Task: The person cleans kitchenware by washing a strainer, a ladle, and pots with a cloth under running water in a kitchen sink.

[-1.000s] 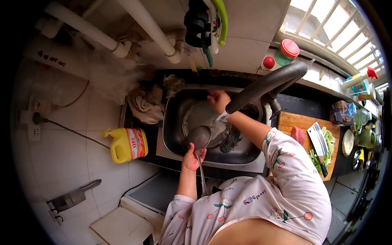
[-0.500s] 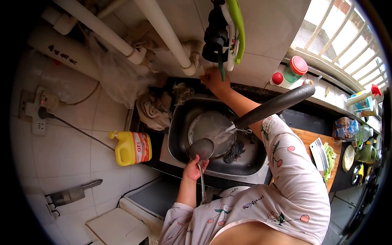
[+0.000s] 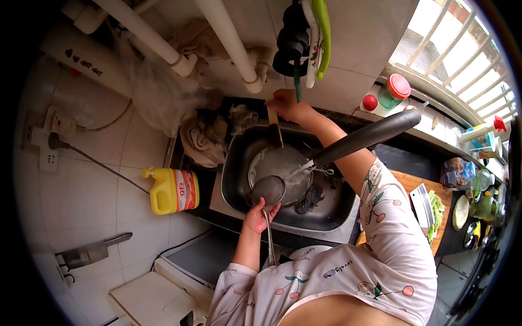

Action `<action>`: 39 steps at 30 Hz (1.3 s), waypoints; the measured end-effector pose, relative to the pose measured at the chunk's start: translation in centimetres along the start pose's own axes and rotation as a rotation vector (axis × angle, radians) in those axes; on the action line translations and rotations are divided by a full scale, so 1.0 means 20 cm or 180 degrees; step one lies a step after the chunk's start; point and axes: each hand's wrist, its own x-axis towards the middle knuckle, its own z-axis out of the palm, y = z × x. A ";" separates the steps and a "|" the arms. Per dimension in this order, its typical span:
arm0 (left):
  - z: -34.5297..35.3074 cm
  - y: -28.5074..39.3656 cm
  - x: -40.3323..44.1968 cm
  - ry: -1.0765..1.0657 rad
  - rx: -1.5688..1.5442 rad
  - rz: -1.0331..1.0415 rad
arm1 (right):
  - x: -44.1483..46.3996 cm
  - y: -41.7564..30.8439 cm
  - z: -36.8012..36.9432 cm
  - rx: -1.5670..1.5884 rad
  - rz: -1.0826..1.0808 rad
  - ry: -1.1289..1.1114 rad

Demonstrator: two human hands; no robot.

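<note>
Low in the sink, my left hand is closed on the handle of a metal ladle, its bowl over the near left part of the basin. My right hand, at the sink's far edge, grips a flat brush with a wooden handle; its dark end points down over the basin. Water runs from the dark faucet into a round pan of cloudy water in the metal sink. A dark scouring pad lies to the right of the pan.
Crumpled cloths and a yellow jug are left of the sink. On the right, a cutting board bears a cleaver and cut greens. A red-lidded jar stands by the window.
My right hand moved from over the sink to its far edge and has taken hold of the brush, now lifted over the basin. My left hand still holds the ladle. The view has shifted.
</note>
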 end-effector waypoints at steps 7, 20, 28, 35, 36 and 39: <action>0.06 -0.01 0.00 0.0100 -0.0058 -0.0011 | 0.03 -0.09 -0.02 0.0432 0.0550 -0.0127; 0.14 0.01 -0.02 -0.0441 -0.0456 0.0321 | -0.58 0.40 -0.08 0.0863 -0.0761 0.0925; 0.14 0.00 -0.06 -0.0478 -0.0243 0.0425 | -1.29 0.69 0.15 0.1861 0.1066 0.0669; 0.14 -0.01 -0.04 -0.0158 0.0184 0.0994 | -1.31 0.38 0.41 0.0650 0.0522 -0.0101; 0.12 -0.01 -0.02 -0.0132 0.0169 0.0959 | -1.27 0.37 0.44 0.0084 0.0268 -0.0168; -0.02 -0.02 0.06 -0.0175 0.0070 0.0815 | -1.15 0.41 0.48 -0.1311 -0.0548 0.0160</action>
